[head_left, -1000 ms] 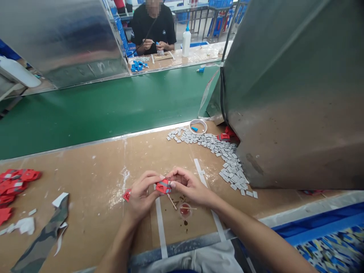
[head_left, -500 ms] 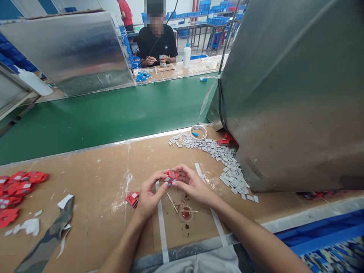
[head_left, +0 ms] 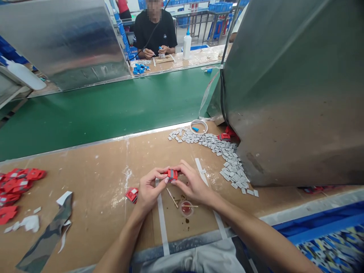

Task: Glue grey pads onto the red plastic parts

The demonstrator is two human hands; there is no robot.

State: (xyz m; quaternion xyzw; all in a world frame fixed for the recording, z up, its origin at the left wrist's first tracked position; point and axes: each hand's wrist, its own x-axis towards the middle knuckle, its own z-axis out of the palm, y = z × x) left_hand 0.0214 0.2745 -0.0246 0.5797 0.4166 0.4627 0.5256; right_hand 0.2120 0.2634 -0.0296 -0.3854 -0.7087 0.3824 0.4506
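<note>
Near the front edge of the workbench (head_left: 93,170), left hand (head_left: 148,189) and right hand (head_left: 192,185) pinch a small red part (head_left: 172,174) together, seemingly seating its grey chip; the next move probably needs steady pressing.

Bare forearms (no sleeves), light trousers

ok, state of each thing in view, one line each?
Left hand: pinching the red part.
Right hand: pinching the red part from the other side.
Red part: held between both hands above the bench.
Second red part: lying on the bench by the left hand.
Grey chips: loose, scattered.
Glue cap: open, stick resting across it.
Red pile: lying at the bench's left edge.
</note>
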